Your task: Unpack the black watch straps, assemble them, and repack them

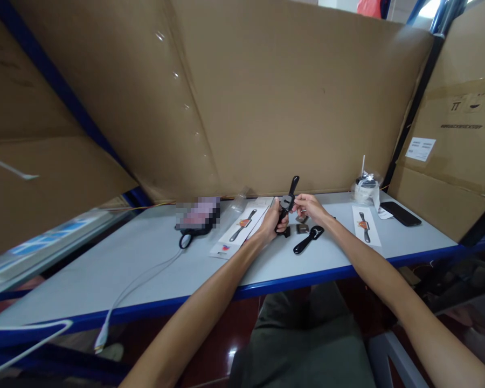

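A black spokeshave (293, 186) with a grey blade is held above the table, one handle pointing up and away. My left hand (271, 220) is closed around its lower part, thumb beside the blade. At the tool's right side my right hand (310, 208) is closed, its fingertips pinching at the body; any small part between them is hidden. Below the hands, a second black spokeshave-like piece (308, 240) lies on the table. Small dark square pieces (302, 229) lie just behind it. To the left are white printed cards (242, 225) picturing the tool.
The grey table (153, 269) has a blue edge and a cardboard wall (299, 97) behind it. A phone-like device (198, 215) with a white cable is at left. On the right are another printed card (366, 226), a black phone (401, 213) and a plastic-wrapped cup (366, 188).
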The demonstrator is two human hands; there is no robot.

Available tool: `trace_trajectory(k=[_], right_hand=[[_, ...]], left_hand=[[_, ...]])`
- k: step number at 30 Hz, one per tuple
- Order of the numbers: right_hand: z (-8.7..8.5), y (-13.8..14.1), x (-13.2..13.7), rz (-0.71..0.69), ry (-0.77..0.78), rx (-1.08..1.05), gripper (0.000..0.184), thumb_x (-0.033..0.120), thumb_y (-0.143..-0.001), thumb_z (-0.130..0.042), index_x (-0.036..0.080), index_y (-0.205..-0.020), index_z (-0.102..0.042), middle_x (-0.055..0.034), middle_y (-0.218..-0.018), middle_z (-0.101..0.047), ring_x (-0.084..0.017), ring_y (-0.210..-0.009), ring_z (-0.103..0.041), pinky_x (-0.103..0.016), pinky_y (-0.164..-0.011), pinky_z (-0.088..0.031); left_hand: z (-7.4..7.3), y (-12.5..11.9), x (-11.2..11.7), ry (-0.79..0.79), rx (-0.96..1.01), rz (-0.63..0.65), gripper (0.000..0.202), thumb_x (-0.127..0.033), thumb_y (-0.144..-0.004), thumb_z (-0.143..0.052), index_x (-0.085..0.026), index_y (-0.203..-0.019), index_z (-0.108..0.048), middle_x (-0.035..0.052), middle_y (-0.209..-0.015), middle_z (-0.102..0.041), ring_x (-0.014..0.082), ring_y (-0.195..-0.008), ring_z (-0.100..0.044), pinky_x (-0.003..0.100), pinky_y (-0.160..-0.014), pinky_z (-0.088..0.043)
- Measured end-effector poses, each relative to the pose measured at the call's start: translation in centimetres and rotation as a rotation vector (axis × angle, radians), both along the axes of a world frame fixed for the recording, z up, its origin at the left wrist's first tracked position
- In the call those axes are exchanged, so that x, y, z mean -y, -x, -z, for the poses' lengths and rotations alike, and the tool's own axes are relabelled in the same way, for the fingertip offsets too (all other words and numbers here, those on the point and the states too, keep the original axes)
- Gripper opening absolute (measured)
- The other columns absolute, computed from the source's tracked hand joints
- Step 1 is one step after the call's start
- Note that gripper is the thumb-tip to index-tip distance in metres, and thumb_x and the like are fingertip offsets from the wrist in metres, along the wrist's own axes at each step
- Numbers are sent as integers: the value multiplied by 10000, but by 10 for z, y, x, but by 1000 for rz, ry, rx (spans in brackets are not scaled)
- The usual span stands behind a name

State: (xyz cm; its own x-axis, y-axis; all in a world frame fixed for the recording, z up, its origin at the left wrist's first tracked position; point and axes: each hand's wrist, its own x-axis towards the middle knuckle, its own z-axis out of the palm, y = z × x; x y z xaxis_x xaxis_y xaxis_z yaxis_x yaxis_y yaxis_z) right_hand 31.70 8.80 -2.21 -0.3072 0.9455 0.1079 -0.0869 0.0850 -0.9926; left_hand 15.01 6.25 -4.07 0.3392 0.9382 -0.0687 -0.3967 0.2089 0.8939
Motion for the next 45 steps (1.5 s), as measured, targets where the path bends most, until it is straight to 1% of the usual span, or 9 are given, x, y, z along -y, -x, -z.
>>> trace_trajectory(k=[7,14,19,22,26,33,37,40,45], right_hand=[[0,-1,-3,30,-10,3,214,328,-876,-697,199,-799,-545,12,-630,-681,-91,-462,-524,-187,-450,-421],[0,-3,-4,22,-15,13,182,303,-853,-693,195,-771,-571,18,-605,-663,-84,-440,-502,-186,-437,-400],[-6,-19,-13,152,-62,87,101,272,-832,-678,172,-818,-677,25,-543,-611,-76,-397,-426,-193,-378,-289],[-7,-33,-21,309,-159,261,96,245,-836,-634,172,-844,-695,26,-549,-608,-85,-396,-420,-208,-390,-298],[-2,-46,-29,494,-293,607,150,209,-856,-584,181,-846,-730,14,-571,-640,-121,-486,-541,-219,-518,-416],[4,-61,-27,681,-293,930,136,177,-854,-649,216,-799,-767,-117,-913,-780,-263,-965,-704,-303,-778,-470],[4,-69,-25,628,-197,1083,15,175,-760,-766,182,-773,-770,-166,-973,-785,-314,-1014,-712,-325,-783,-477],[2,-71,-26,554,-119,1130,145,212,-657,-863,155,-739,-758,-161,-931,-788,-320,-983,-727,-306,-749,-486],[0,-68,-26,519,-53,1051,178,99,-612,-860,134,-629,-687,-151,-843,-780,-300,-946,-737,-257,-681,-480]], left_hand=[[-3,-2,5,-190,-142,-13,347,-493,-958,-609,-187,-825,-515,-72,-488,-428,43,-336,-276,154,-338,-152],[-1,-4,4,-158,-119,-37,333,-473,-959,-616,-208,-827,-464,-89,-493,-414,40,-329,-263,153,-343,-122],[1,-3,2,-110,-93,-86,263,-411,-975,-583,-206,-850,-476,-95,-498,-392,43,-331,-259,155,-346,-105],[0,-1,0,-84,-74,-130,241,-376,-997,-521,-203,-837,-472,-90,-494,-383,47,-335,-253,162,-344,-110],[-3,2,0,-64,-45,-174,239,-337,-1020,-450,-197,-827,-464,-85,-497,-380,46,-341,-255,163,-342,-136],[-7,4,3,-57,-19,-181,230,-329,-1012,-458,-200,-821,-457,-79,-507,-395,51,-348,-288,154,-343,-162],[-6,2,4,-61,-10,-172,229,-330,-996,-490,-198,-813,-454,-78,-512,-407,44,-348,-291,148,-344,-169],[-4,1,3,-59,-9,-166,226,-337,-991,-501,-196,-819,-460,-81,-514,-407,44,-348,-286,149,-343,-162],[-3,2,2,-50,-6,-120,226,-340,-1012,-471,-192,-841,-469,-84,-521,-402,43,-356,-276,149,-348,-152]])
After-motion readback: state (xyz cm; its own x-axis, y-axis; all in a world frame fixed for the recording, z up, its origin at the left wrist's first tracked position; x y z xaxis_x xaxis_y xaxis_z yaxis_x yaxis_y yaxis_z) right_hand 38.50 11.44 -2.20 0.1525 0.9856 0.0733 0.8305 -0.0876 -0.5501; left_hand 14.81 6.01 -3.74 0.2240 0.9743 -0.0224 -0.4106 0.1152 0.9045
